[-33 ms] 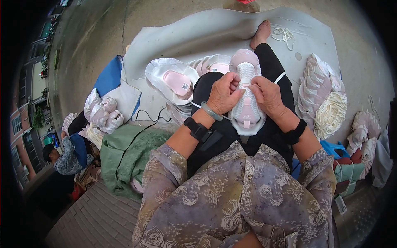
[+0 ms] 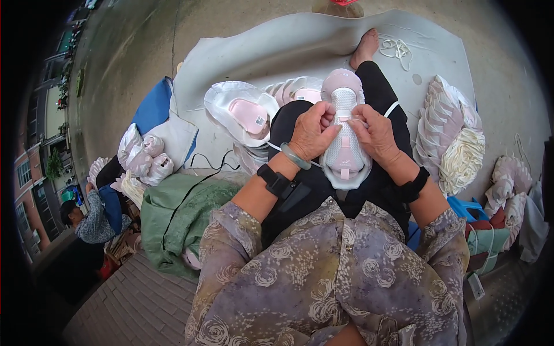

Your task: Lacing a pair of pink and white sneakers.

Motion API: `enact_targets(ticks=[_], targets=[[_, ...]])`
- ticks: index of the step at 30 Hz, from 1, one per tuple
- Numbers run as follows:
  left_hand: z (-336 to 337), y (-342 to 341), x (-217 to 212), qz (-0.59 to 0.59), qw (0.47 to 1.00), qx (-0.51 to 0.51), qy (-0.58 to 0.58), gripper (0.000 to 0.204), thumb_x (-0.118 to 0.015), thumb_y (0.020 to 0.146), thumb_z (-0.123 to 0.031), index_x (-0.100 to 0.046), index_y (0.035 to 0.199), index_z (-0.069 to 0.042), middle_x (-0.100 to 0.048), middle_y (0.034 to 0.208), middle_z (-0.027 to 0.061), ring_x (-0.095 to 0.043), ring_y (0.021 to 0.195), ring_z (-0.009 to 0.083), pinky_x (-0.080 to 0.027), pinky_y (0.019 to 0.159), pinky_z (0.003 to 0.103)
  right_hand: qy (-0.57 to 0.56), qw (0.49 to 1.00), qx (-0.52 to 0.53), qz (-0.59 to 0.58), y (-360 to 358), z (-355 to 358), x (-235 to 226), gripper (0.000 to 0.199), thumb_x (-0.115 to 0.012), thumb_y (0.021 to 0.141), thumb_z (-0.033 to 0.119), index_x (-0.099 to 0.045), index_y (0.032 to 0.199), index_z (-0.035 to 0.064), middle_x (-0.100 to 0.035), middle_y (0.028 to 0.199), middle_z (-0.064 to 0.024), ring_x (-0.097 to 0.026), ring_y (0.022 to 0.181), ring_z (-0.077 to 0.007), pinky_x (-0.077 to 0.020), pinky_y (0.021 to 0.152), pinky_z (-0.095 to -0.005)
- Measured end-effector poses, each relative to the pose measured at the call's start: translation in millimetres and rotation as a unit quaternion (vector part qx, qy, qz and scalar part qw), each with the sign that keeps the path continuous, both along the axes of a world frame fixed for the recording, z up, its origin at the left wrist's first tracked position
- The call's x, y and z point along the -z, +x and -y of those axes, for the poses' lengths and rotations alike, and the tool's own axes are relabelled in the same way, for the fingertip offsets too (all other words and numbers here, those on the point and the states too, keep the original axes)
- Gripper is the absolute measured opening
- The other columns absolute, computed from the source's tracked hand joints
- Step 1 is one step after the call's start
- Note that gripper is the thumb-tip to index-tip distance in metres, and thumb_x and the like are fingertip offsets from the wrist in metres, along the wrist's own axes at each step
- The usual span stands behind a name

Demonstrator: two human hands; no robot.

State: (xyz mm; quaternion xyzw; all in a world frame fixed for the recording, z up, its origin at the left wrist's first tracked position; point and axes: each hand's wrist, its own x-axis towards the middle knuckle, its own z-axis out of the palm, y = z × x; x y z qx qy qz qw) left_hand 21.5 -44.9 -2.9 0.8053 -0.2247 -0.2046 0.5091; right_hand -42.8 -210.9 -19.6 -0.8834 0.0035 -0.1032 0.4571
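Hands pinch pink-and-white shoe upper [image 2: 344,138] on lap: left hand [image 2: 311,134] fingers grip its left edge, right hand [image 2: 378,135] its right. Likely mid-lacing; next needs white lace [image 2: 392,108] pulled taut.

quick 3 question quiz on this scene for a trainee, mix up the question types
1. True or false: both hands are on the pink and white shoe upper in the person's lap.
2. Which lies on the person's left? A) the open upper with the pink insole B) the tall stack of pink and cream pieces C) the loose white cord
3. Fill in: the left hand has a pale green ____ at the wrist, next to a black strap.

Key: 1 true, as the right hand grips it too; 2 A; 3 bangle.
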Motion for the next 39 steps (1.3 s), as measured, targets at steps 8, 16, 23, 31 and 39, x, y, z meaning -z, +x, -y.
enact_targets(ticks=[8,16,23,31,39], targets=[[-0.4,-5.2,3.0,0.069,0.997,-0.027,0.022,0.018,-0.066,0.071,-0.007,-0.059,0.086,0.000,-0.055,0.071,0.0028,-0.050,0.060,0.0068,-0.043,0.056,0.020,0.094,0.986,0.030,-0.135,5.3,2.7,2.3,0.010,-0.053,0.080,0.011,-0.052,0.087,0.0045,-0.054,0.075,-0.0141,-0.056,0.070,-0.0291,-0.0443,0.064,-0.0337],[-1.1,-7.9,5.9,0.088,0.995,-0.029,0.026,0.016,-0.065,0.071,-0.006,-0.058,0.085,-0.001,-0.057,0.068,0.0039,-0.052,0.056,0.0088,-0.044,0.053,0.021,-0.041,0.998,0.026,-0.035,4.8,-15.8,-1.5,0.007,-0.050,0.080,0.010,-0.050,0.078,0.0038,-0.053,0.075,-0.0150,-0.054,0.072,-0.0342,-0.0430,0.065,-0.0402],[0.7,-7.9,4.8,0.219,0.976,0.001,0.015,0.016,-0.063,0.073,-0.007,-0.057,0.086,-0.002,-0.057,0.071,0.0114,-0.057,0.060,0.0231,-0.045,0.056,0.029,0.092,0.980,-0.070,-0.162,21.5,3.4,1.7,0.013,-0.052,0.079,0.013,-0.051,0.079,0.0007,-0.055,0.070,-0.0174,-0.055,0.067,-0.0321,-0.0430,0.062,-0.0369],[11.1,-10.4,9.0,0.257,0.966,-0.021,0.034,0.012,-0.057,0.075,-0.008,-0.048,0.078,-0.001,-0.053,0.068,0.0144,-0.053,0.063,0.0319,-0.043,0.057,0.037,0.070,0.972,-0.126,-0.184,26.8,14.1,-10.0,0.015,-0.054,0.077,0.014,-0.051,0.079,0.0002,-0.052,0.065,-0.0142,-0.051,0.061,-0.0255,-0.0417,0.059,-0.0332],[-86.3,12.5,-0.7,-0.015,0.989,-0.142,-0.029,0.011,-0.049,0.087,-0.013,-0.050,0.082,-0.004,-0.055,0.074,0.0020,-0.054,0.066,0.0087,-0.046,0.060,0.021,-0.114,0.982,-0.102,-0.106,1.0,38.2,-13.2,0.023,-0.051,0.068,0.004,-0.049,0.091,0.0046,-0.056,0.077,-0.0143,-0.056,0.072,-0.0330,-0.0426,0.064,-0.0413]])
